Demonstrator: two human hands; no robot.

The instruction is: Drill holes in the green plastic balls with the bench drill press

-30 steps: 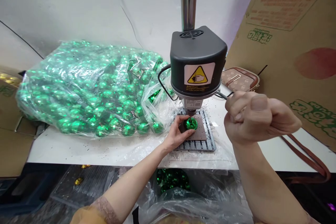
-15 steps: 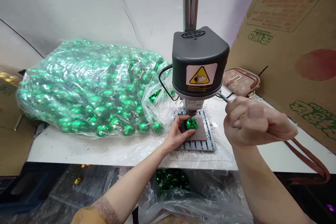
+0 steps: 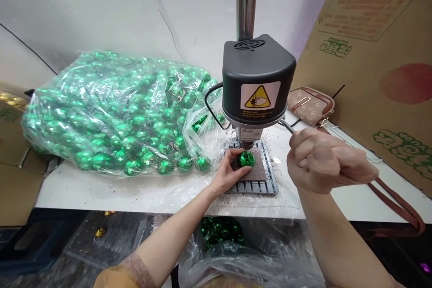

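Note:
A shiny green faceted ball (image 3: 248,159) sits under the chuck of a small drill press (image 3: 258,81). My left hand (image 3: 229,172) pinches it from the left, thumb in front and fingers behind, on a brown pad (image 3: 258,174) over the slotted metal base (image 3: 272,184). The drill bit meets the top of the ball; how deep it goes I cannot tell. My right hand (image 3: 324,159) is closed in a fist around the press's metal lever (image 3: 287,126), to the right of the motor housing.
A clear bag of green balls (image 3: 128,117) fills the table's left side. More green balls (image 3: 221,231) lie in a plastic-lined container below the front edge. A patterned purse (image 3: 312,104) and a large cardboard box (image 3: 378,63) stand at right. Dark shavings dot the white table (image 3: 111,193).
My right hand has shifted slightly down on the lever. The left hand and the green ball have stayed in place.

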